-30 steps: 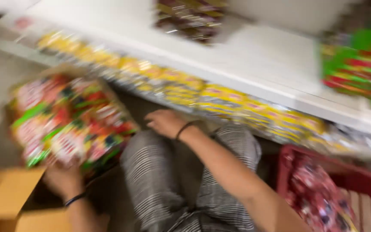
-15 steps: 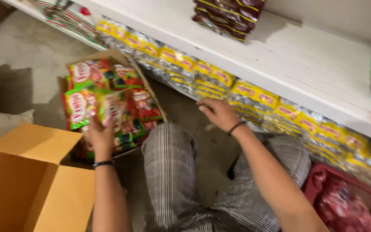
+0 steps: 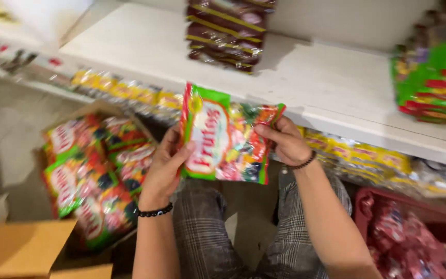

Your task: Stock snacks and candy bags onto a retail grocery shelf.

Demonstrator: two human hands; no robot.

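Candy bag (image 3: 226, 137) now lifted from box (image 3: 94, 181), both hands (image 3: 165, 168) gripping

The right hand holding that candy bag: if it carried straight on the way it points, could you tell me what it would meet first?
Probably the edge of the white shelf. The right hand points up and away, gripping the candy bag just below it, though depth is unclear.

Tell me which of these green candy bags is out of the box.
The candy bag held up between the left hand and right hand, before the white shelf. The others lie packed in the cardboard box.
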